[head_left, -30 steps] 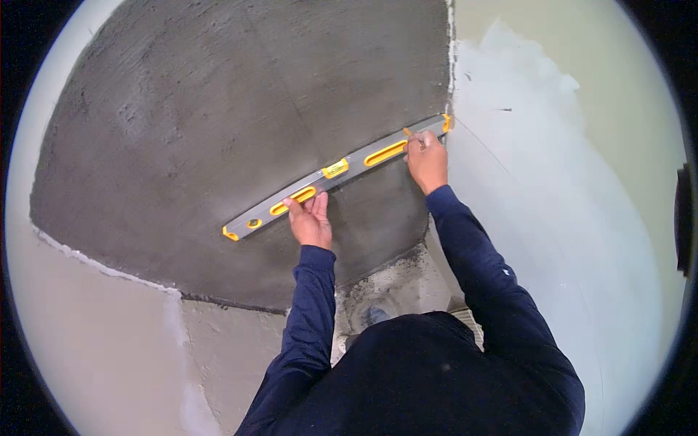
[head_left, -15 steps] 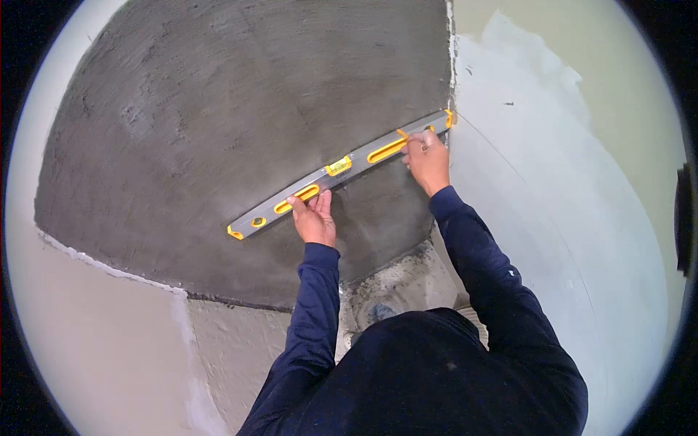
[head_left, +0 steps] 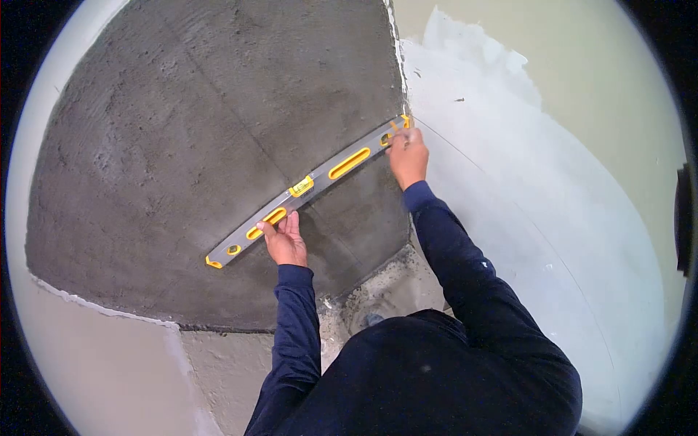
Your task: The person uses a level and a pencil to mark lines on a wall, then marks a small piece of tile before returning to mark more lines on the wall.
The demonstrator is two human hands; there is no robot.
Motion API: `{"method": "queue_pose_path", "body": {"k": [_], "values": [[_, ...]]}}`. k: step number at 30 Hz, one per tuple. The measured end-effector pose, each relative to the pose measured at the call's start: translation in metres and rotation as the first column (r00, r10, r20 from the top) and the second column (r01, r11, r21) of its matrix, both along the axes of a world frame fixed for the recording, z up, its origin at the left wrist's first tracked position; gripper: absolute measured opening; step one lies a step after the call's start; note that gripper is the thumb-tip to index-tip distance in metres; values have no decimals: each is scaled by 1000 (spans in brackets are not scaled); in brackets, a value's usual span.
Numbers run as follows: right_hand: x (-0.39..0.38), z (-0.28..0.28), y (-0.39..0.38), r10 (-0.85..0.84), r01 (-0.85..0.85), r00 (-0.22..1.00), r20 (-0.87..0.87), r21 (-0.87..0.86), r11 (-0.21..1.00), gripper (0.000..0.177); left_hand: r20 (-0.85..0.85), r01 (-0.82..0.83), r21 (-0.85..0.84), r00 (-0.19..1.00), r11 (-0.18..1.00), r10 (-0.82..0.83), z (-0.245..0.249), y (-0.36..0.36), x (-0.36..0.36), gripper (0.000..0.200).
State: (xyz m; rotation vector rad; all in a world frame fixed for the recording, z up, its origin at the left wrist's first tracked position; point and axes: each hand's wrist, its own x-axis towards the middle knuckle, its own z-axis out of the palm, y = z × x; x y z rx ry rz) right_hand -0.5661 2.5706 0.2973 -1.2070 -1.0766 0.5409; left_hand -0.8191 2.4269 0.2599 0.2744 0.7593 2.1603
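A grey spirit level (head_left: 337, 169) with yellow cut-outs, vials and end caps lies slanted against a dark grey rendered wall, its right end at the corner. My left hand (head_left: 287, 243) grips its lower left part, thumb on the front face and fingers under the bottom edge. At the right end, my right hand (head_left: 409, 158) is closed around a thin orange-yellow stick, which looks like a pencil (head_left: 394, 126). Its fingers overlap the level's end; whether they press on it is hidden.
The grey render (head_left: 145, 182) fills the wall ahead and meets a white patched wall (head_left: 509, 182) at the corner on the right. A thin dark line (head_left: 451, 144) runs across that white wall. Below the render are a beige wall (head_left: 225, 363) and a rough, stained surface (head_left: 396, 291).
The view has shifted, with wall and level lower and further left. My right hand has slid along to the level's right end. My left hand keeps its grip.
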Motion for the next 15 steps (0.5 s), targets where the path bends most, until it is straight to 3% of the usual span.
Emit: {"method": "queue_pose_path", "body": {"k": [3, 5, 7, 15], "values": [[12, 0, 17, -129, 126, 987, 94, 31, 992, 19, -6, -9, 6, 1000, 1000, 9, 1, -1, 1, 55], [15, 3, 20, -94, 93, 991, 98, 9, 996, 19, 0, -5, 9, 1000, 1000, 5, 2, 0, 1, 55], [18, 10, 11, -171, 169, 960, 222, 30, 985, 18, 14, -1, 1, 1000, 1000, 1, 2, 0, 0, 54], [8, 7, 5, -225, 220, 956, 188, 47, 974, 16, 31, 14, -7, 999, 1000, -14, 4, -1, 1, 53]]}}
